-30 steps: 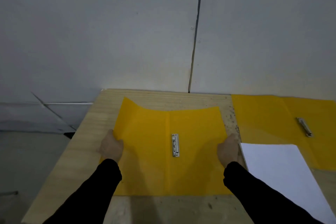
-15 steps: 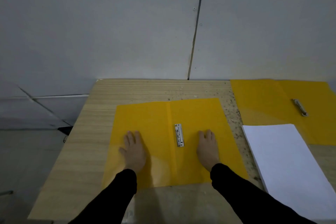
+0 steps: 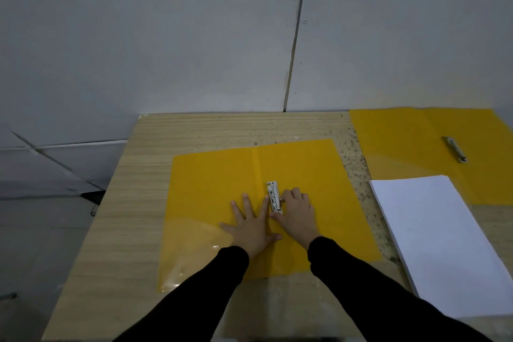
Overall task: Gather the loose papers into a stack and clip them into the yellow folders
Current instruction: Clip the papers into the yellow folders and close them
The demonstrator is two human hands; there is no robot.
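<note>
An open yellow folder [image 3: 211,180] lies flat in the middle of the wooden table [image 3: 125,230]. Its metal clip [image 3: 273,196] sits just right of the fold. My left hand [image 3: 249,228] presses flat on the folder with fingers spread, right beside the clip's left edge. My right hand [image 3: 297,214] has its fingers curled against the clip's right side, with the thumb at the clip's near end. A stack of white papers [image 3: 438,244] lies to the right, partly over a second open yellow folder [image 3: 394,141].
The second folder's own metal clip [image 3: 455,148] lies at the far right. A grey wall stands directly behind the table. The table's left edge drops to the floor. Bare wood shows between the two folders and in front of me.
Both hands slid inward from the folder's halves to its middle. The left one now lies beside the clip, and the right one has curled onto the clip.
</note>
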